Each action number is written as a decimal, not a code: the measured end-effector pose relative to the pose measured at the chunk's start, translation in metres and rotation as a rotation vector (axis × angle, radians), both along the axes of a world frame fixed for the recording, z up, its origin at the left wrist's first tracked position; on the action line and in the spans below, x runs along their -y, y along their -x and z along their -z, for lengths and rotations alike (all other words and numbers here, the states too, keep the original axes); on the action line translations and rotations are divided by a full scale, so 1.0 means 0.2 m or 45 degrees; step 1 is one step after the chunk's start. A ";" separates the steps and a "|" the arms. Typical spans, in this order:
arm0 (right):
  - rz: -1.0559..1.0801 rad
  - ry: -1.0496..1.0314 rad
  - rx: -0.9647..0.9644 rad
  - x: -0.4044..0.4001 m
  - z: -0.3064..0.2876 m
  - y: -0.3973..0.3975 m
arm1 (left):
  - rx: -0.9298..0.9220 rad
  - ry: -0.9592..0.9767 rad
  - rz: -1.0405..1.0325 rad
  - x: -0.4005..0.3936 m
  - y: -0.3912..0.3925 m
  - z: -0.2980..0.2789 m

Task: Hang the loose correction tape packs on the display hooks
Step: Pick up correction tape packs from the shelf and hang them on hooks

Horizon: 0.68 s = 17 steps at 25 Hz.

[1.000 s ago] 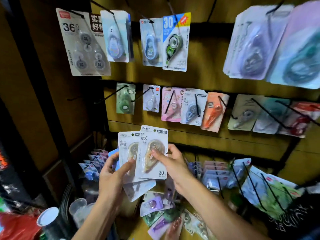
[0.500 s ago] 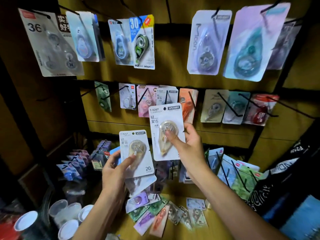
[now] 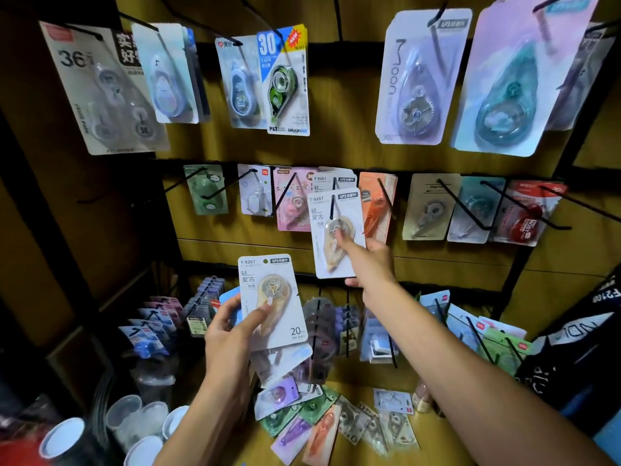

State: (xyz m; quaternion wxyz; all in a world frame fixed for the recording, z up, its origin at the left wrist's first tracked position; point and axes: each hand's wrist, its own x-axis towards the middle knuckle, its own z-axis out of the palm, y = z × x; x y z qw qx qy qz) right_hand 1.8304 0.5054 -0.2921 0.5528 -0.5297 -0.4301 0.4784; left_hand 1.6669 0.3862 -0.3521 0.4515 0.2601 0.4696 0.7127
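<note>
My right hand [image 3: 371,260] grips a white correction tape pack [image 3: 331,210] with a beige dispenser and holds it up at the middle row. A black display hook [image 3: 332,205] passes through the top of this pack, and a matching pack [image 3: 331,180] hangs just behind it. My left hand [image 3: 232,334] holds a second white pack of the same kind [image 3: 268,294] lower down, with a few more packs stacked under it. Loose packs [image 3: 322,425] in purple, green and orange lie scattered on the wooden shelf below.
Hooks across the top and middle rows carry other tape packs, large ones [image 3: 420,79] at the upper right. Lower hooks [image 3: 480,341] stick out toward me over the shelf. White-lidded cups [image 3: 64,435] stand at the lower left. A dark bag [image 3: 578,351] hangs at the right.
My right hand rose with its pack from beside the left hand to the middle row, where the hook now passes through it. The left hand stayed low with its pack.
</note>
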 end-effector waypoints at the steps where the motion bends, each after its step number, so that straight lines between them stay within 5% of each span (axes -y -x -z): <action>1: 0.020 0.065 -0.005 -0.08 -0.02 0.02 | 0.000 -0.008 0.007 -0.02 0.01 -0.01; 10: 0.080 0.221 -0.138 -0.47 -0.06 0.11 | -0.139 -0.083 0.044 -0.15 0.04 -0.01; 17: -0.145 0.283 -0.033 -0.08 0.14 0.03 | -0.071 -0.086 0.063 -0.12 0.02 0.03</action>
